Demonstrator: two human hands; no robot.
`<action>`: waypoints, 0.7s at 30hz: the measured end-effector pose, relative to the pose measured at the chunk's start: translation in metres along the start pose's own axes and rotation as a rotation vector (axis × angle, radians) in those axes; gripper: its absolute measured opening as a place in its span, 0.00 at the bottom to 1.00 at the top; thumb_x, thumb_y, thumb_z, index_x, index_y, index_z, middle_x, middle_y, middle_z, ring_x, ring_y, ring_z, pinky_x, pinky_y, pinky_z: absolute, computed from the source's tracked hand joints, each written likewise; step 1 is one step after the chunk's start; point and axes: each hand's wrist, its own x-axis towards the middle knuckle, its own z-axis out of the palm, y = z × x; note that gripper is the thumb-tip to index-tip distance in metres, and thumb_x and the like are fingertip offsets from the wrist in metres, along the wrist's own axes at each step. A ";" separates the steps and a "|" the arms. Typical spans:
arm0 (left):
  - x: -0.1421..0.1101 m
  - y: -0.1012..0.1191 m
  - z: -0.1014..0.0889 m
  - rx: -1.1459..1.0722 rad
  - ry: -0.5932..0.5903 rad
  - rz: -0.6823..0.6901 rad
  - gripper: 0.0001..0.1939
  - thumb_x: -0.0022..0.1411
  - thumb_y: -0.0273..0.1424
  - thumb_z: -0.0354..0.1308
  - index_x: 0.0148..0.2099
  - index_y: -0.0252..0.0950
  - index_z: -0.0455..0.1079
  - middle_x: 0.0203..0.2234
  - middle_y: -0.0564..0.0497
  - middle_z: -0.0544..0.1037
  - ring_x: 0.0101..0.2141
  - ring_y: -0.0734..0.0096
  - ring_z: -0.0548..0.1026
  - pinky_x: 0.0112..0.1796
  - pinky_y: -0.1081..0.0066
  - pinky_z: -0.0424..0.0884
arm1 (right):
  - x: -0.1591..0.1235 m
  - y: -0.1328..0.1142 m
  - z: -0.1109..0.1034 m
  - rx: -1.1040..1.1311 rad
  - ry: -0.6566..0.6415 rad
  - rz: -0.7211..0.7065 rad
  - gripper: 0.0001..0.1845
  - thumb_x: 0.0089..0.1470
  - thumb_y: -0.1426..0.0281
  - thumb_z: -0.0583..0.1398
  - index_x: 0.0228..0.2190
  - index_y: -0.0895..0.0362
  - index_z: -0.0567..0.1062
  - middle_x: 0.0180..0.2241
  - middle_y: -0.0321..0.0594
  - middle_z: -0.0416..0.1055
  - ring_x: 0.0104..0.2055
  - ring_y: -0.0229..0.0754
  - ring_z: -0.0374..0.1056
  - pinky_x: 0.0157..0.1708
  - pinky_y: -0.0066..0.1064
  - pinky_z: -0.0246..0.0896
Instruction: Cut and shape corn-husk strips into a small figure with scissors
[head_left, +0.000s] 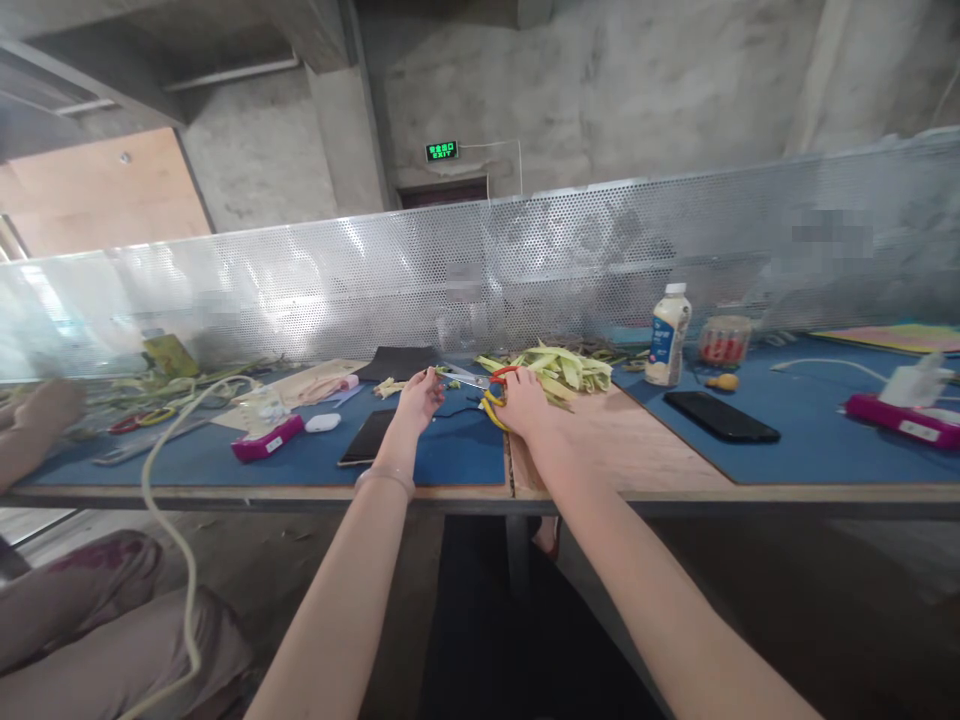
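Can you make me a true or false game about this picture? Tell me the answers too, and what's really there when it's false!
1. The right hand holds scissors with red and yellow handles. True.

2. The bottle has a red cap. False: its cap is white.

3. The exit sign on the wall glows green. True.

4. The green strips are on the floor. False: they lie in a heap on the table, next to the right hand.

5. The black phone is standing upright. False: it lies flat on a blue surface.

6. The left hand is near the scissor blades. True.
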 end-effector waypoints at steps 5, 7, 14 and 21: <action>0.000 0.000 0.000 -0.003 0.009 0.014 0.14 0.62 0.33 0.53 0.48 0.33 0.66 0.40 0.47 0.72 0.34 0.70 0.73 0.33 0.66 0.73 | 0.000 0.001 0.000 -0.001 -0.012 0.011 0.24 0.48 0.57 0.58 0.39 0.63 0.67 0.41 0.52 0.62 0.47 0.53 0.56 0.46 0.39 0.54; 0.000 0.000 0.000 -0.004 0.009 0.019 0.14 0.62 0.33 0.53 0.48 0.33 0.66 0.40 0.47 0.72 0.34 0.71 0.73 0.33 0.67 0.73 | 0.000 0.001 0.000 0.001 -0.014 0.010 0.24 0.48 0.57 0.58 0.40 0.63 0.67 0.42 0.52 0.62 0.47 0.53 0.56 0.46 0.39 0.54; 0.000 0.000 -0.001 -0.007 0.009 0.029 0.13 0.62 0.33 0.53 0.47 0.32 0.66 0.39 0.48 0.73 0.33 0.71 0.73 0.32 0.67 0.73 | 0.000 0.001 0.000 0.011 -0.019 0.004 0.23 0.47 0.58 0.59 0.39 0.62 0.67 0.42 0.51 0.62 0.47 0.52 0.57 0.46 0.38 0.54; 0.001 0.000 -0.001 -0.007 0.013 0.035 0.13 0.62 0.33 0.53 0.47 0.33 0.66 0.39 0.48 0.73 0.33 0.71 0.73 0.32 0.67 0.73 | 0.000 0.002 0.000 0.014 -0.021 0.000 0.23 0.47 0.58 0.59 0.39 0.62 0.68 0.41 0.51 0.62 0.47 0.53 0.57 0.47 0.39 0.54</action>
